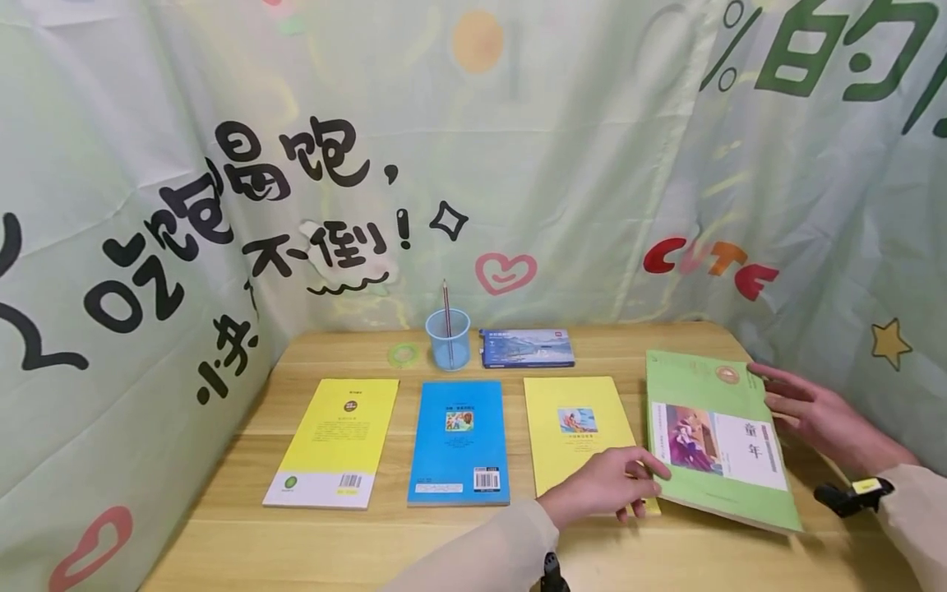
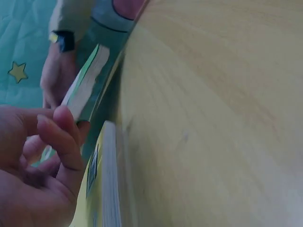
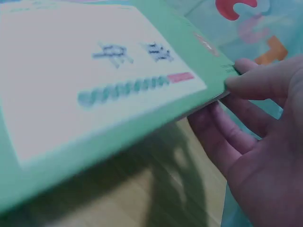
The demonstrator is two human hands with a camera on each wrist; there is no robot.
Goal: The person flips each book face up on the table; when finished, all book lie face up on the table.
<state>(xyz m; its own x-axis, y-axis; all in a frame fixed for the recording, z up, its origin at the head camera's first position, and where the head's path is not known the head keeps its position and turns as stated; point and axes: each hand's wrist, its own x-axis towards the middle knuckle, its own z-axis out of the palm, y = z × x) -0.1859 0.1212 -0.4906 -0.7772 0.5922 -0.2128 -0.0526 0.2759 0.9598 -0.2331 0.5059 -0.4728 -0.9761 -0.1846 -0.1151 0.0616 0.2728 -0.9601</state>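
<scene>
Here, a green book (image 1: pixel 713 440) slants above the right end of the wooden table (image 1: pixel 296 547), its shadow visible beneath in the right wrist view. The right hand (image 1: pixel 824 415) pinches its right edge near the far corner, thumb on the cover and fingers below. The left hand (image 1: pixel 602 487) grips the left edge toward the near side, over part of a yellow book (image 1: pixel 577 444). Further left lies a blue book (image 1: pixel 459 444), beside another yellow-covered one.
</scene>
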